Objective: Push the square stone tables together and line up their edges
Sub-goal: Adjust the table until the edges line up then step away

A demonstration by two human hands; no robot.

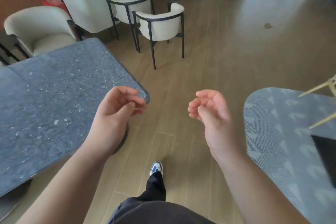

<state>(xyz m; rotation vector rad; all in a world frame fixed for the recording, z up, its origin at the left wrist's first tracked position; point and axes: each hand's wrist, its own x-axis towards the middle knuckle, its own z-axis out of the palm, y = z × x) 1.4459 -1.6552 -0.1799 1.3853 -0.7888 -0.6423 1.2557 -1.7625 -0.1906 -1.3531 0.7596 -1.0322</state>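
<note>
Stone fills the left side of the head view: a blue-grey speckled stone table (54, 96) whose rounded near corner points toward the middle of the floor, and every place below is given relative to that corner. A faint seam crosses the slab far from the corner, toward the upper left, which may be the line where two square tops meet, though blur makes that uncertain. The left hand (116, 112) hovers right at the corner, palm up, its fingers (135, 104) loosely curled and apart, clamped on nothing; whether they brush the stone edge cannot be told. The right hand (212, 114) hangs well apart from the corner, out over the wooden floor (200, 63), fingers likewise half-curled and empty. So the table lies to the left of both hands, and the left hand is plainly the nearer one. Its long visible edge runs from the corner away toward the cream chairs (158, 23) beyond. Judging from this, the coming push would start with the left hand on that corner edge, the right crossing over to join it. A patterned grey rug (283, 132) lies far off on the opposite side.
</note>
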